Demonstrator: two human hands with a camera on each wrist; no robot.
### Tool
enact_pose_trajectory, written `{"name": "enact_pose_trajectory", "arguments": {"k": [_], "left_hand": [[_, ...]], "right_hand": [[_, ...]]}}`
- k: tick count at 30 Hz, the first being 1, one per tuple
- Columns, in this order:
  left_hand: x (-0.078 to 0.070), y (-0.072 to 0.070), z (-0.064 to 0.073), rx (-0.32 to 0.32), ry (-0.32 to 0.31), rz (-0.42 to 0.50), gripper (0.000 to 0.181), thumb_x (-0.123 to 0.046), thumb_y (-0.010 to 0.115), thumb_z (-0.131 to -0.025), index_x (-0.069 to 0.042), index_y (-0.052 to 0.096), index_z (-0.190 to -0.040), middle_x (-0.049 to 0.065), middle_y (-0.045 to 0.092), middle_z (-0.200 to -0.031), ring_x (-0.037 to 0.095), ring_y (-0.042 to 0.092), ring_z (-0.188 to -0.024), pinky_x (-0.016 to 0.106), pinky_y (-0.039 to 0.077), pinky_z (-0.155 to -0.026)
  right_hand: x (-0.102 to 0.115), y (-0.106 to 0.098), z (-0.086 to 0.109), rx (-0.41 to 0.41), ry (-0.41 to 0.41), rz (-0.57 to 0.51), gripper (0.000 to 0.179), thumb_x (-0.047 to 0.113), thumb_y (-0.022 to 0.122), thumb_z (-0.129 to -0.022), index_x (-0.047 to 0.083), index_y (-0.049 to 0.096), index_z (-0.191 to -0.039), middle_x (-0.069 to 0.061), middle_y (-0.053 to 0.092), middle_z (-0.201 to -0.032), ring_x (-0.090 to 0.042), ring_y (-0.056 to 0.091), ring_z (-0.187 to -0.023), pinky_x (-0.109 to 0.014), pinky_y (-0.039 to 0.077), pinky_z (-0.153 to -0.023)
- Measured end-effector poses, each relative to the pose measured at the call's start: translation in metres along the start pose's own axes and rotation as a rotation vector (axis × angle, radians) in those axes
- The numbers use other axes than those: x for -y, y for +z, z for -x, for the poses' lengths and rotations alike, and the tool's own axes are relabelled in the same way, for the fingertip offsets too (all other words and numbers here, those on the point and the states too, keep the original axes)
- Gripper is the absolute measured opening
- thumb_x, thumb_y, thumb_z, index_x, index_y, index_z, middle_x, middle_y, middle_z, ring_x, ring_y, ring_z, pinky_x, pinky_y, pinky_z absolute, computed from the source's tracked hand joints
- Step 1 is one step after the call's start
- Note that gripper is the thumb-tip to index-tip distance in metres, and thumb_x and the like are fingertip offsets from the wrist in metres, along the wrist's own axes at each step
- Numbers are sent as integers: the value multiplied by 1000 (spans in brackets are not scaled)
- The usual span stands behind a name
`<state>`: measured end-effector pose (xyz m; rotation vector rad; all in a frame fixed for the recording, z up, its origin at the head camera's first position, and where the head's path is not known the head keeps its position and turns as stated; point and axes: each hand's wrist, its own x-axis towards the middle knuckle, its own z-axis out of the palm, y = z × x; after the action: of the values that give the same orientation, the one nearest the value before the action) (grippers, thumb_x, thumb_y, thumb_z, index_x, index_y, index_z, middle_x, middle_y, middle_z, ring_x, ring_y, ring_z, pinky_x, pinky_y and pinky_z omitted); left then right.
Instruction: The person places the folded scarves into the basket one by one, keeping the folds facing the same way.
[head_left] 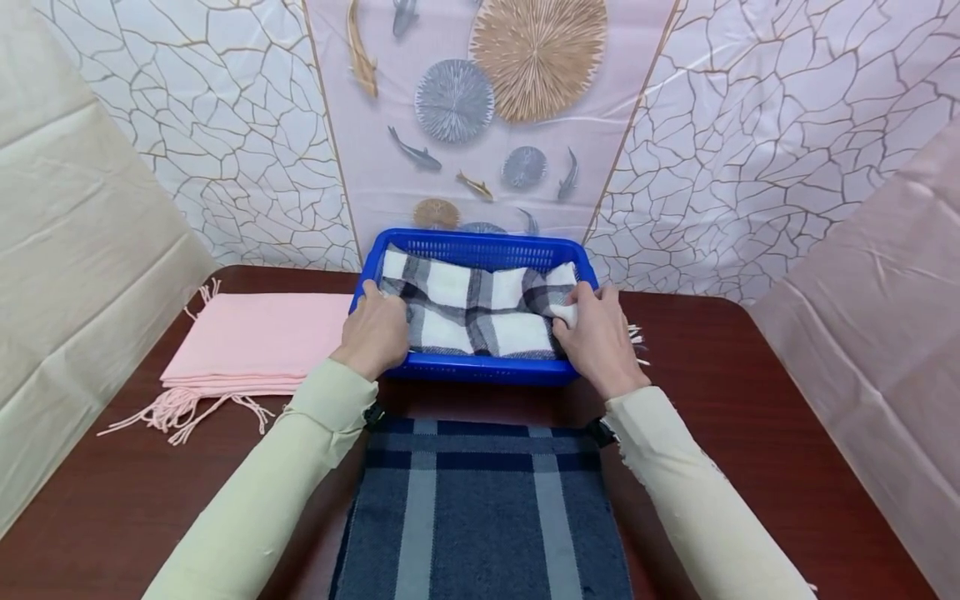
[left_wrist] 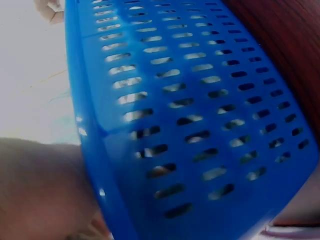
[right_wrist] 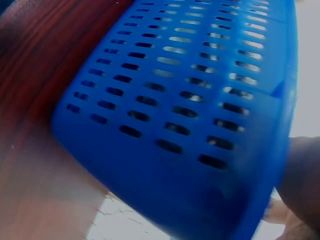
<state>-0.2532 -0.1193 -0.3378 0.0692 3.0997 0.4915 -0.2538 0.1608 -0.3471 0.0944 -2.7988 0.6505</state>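
Observation:
A blue plastic basket with slotted walls stands at the back middle of the table. Inside lies a folded black-and-white checked scarf, nearly filling it. At the basket's left end my left hand reaches over the rim and grips the scarf's left edge, its fingertips partly hidden. Opposite it, my right hand pinches a raised fold of the scarf between thumb and fingers. Both wrist views look at the basket's slotted side, with a blurred part of the right hand beyond the rim in the right one.
A folded pink scarf with knotted fringe lies left of the basket. Nearest me is a dark blue-grey plaid cloth, laid flat. Pale fringe shows beside the basket's right end. A patterned curtain hangs behind the brown table.

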Motion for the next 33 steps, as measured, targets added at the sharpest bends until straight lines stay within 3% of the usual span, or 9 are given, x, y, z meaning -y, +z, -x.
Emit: {"name": "enact_pose_trajectory", "arguments": {"k": [3, 7, 9, 11, 16, 23, 26, 29, 33], "left_hand": [[-4, -1, 4, 11, 26, -55, 36, -20, 45, -105, 8, 68, -102, 36, 39, -141, 46, 43, -124, 57, 48, -100], [-12, -2, 11, -4, 64, -134, 45, -31, 44, -107, 4, 72, -99, 32, 30, -156, 47, 24, -145, 63, 23, -120], [-16, -3, 13, 10, 98, -140, 50, -36, 42, -108, 3, 73, -105, 28, 29, -162, 45, 21, -151, 62, 17, -124], [-20, -5, 16, 53, 131, -120, 56, -41, 38, -109, 3, 70, -119, 25, 34, -161, 43, 27, -151, 60, 24, -123], [-21, -3, 15, 195, 162, -60, 66, -46, 27, -111, 4, 53, -144, 25, 44, -156, 45, 44, -143, 59, 37, -116], [-13, 3, 6, 307, 146, -8, 71, -48, 14, -111, 1, 51, -147, 22, 50, -153, 42, 48, -141, 56, 35, -118], [-13, 4, 4, 334, 135, 4, 74, -48, 13, -111, 1, 65, -129, 24, 60, -140, 41, 53, -136, 55, 38, -117], [-13, 7, 3, 350, 127, 0, 73, -48, 13, -111, -4, 68, -92, 23, 66, -129, 40, 58, -130, 54, 41, -114], [-13, 10, 1, 360, 125, -9, 69, -47, 13, -111, -11, 60, -75, 22, 60, -143, 42, 54, -135, 56, 39, -116]], "right_hand": [[2, -3, 3, -57, -95, 57, 26, 19, 66, -96, -1, 65, -112, -27, 49, -126, -42, 47, -115, -54, 48, -93], [5, -4, 4, -114, -306, 132, 24, 19, 65, -96, -2, 73, -107, -28, 53, -138, -44, 43, -134, -60, 41, -107], [7, -4, 5, -77, -385, 155, 30, 23, 62, -99, -2, 74, -112, -26, 54, -143, -42, 43, -140, -59, 39, -113], [9, -4, 6, -1, -420, 176, 39, 29, 56, -104, -1, 71, -122, -24, 53, -148, -40, 44, -143, -56, 36, -118], [12, -2, 5, 244, -313, 216, 61, 46, 32, -111, 1, 54, -146, -24, 41, -159, -40, 36, -150, -54, 29, -123], [11, 2, -5, 466, -168, 198, 75, 60, 12, -108, 11, 48, -152, -23, 36, -162, -40, 28, -153, -59, 22, -124], [13, 2, -10, 523, -152, 196, 76, 62, 10, -107, 13, 47, -152, -23, 36, -161, -40, 29, -153, -58, 22, -124], [13, 3, -14, 591, -135, 200, 79, 64, 8, -105, 13, 46, -153, -23, 36, -161, -40, 30, -153, -57, 23, -124], [13, 4, -18, 661, -109, 209, 85, 67, 5, -104, 11, 46, -153, -24, 33, -163, -42, 29, -152, -58, 22, -124]]}}
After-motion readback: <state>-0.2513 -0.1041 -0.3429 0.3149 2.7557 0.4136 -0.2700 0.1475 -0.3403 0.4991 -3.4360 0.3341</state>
